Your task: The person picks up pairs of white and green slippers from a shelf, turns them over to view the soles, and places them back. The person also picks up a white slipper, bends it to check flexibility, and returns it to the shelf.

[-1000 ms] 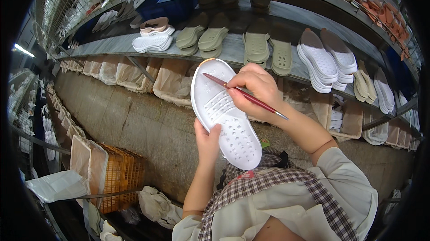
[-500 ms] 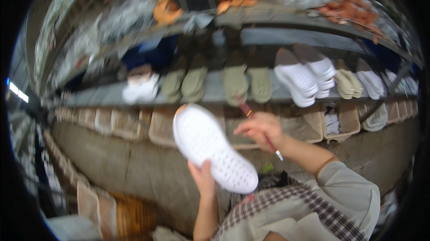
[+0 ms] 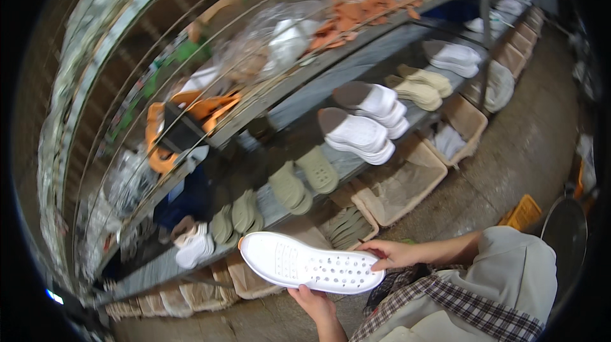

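A white shoe sole [image 3: 296, 264] lies tilted nearly sideways in front of me, its row of small holes toward its right end. My left hand [image 3: 316, 305] grips it from below at its lower edge, thumb against the side. At the right end, my right hand [image 3: 391, 254] closes its fingers over the sole's edge. A small dark tip shows by its fingers; the rest of that thing is hidden.
A long shelf [image 3: 280, 215] holds stacked olive soles [image 3: 289, 188], white soles [image 3: 359, 135] and beige soles [image 3: 423, 90]. Lined baskets [image 3: 407, 180] stand beneath. Orange scraps [image 3: 356, 8] and clear plastic lie on the upper rack. A yellow crate [image 3: 522, 211] sits at right.
My view has swung to the right and tilted. The sole has turned from upright to nearly level. My right hand, which held a dark red pen apart from the sole, now touches the sole's right end.
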Action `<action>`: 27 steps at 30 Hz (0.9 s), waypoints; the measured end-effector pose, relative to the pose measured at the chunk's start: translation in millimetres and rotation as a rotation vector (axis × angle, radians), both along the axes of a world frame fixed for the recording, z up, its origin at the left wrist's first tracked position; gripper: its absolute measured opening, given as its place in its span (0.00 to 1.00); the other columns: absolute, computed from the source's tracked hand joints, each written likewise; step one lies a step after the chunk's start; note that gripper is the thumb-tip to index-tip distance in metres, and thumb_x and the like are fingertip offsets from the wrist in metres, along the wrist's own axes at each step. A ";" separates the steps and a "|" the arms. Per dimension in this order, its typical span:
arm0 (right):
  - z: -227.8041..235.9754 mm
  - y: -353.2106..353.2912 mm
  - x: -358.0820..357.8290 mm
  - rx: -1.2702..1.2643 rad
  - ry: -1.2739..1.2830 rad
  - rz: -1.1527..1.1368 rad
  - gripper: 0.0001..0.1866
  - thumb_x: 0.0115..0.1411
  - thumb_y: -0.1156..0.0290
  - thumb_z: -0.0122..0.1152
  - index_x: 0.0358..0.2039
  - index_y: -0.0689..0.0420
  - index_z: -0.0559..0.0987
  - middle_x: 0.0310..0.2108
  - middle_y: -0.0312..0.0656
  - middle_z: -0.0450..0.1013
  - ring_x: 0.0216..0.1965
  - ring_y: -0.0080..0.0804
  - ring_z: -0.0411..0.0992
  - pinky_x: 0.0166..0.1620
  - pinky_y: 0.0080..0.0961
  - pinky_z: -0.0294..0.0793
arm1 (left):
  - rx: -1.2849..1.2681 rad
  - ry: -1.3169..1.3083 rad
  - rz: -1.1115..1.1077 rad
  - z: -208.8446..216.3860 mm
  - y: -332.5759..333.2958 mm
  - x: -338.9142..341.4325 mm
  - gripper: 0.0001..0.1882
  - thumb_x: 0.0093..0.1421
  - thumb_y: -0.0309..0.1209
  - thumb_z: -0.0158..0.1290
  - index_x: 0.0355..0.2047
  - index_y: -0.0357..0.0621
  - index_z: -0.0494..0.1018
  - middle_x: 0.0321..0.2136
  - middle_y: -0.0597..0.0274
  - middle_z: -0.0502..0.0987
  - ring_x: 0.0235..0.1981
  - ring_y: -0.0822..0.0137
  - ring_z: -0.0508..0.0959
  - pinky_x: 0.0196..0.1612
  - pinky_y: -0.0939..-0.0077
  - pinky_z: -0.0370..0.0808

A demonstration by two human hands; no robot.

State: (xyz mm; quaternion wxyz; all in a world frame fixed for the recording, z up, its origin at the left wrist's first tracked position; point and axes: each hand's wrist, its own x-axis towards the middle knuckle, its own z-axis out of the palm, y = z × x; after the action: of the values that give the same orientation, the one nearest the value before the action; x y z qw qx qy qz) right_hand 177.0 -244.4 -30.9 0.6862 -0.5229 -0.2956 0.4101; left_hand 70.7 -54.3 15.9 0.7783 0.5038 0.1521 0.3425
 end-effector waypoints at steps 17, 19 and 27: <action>28.7 -108.6 38.1 0.282 -0.068 -0.587 0.36 0.53 0.82 0.61 0.59 0.63 0.53 0.54 0.46 0.62 0.56 0.32 0.62 0.58 0.31 0.63 | 0.266 0.215 -0.748 4.9 -59.2 80.5 0.44 0.56 0.40 0.57 0.63 0.42 0.43 0.55 0.50 0.60 0.55 0.57 0.65 0.52 0.61 0.67; 26.4 -90.6 40.2 0.298 -0.029 -0.527 0.38 0.52 0.77 0.65 0.59 0.64 0.54 0.54 0.48 0.62 0.55 0.32 0.63 0.55 0.31 0.66 | 0.307 0.214 -0.759 5.5 -82.9 98.4 0.50 0.53 0.40 0.61 0.64 0.39 0.39 0.59 0.51 0.55 0.61 0.57 0.58 0.61 0.61 0.56; -25.6 -143.0 110.2 0.175 -0.604 -0.601 0.10 0.55 0.66 0.63 0.36 0.53 0.75 0.26 0.38 0.76 0.26 0.35 0.75 0.26 0.26 0.72 | 0.238 0.325 -0.279 62.7 -48.4 176.3 0.29 0.50 0.24 0.50 0.54 0.27 0.59 0.43 0.45 0.72 0.41 0.53 0.77 0.44 0.62 0.77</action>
State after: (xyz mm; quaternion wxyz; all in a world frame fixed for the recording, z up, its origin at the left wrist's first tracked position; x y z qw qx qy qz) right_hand 287.3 -387.4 -56.5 0.6994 -0.6223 -0.3514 -0.0060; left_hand 247.0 -102.7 78.6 0.7185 0.6566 0.1629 0.1615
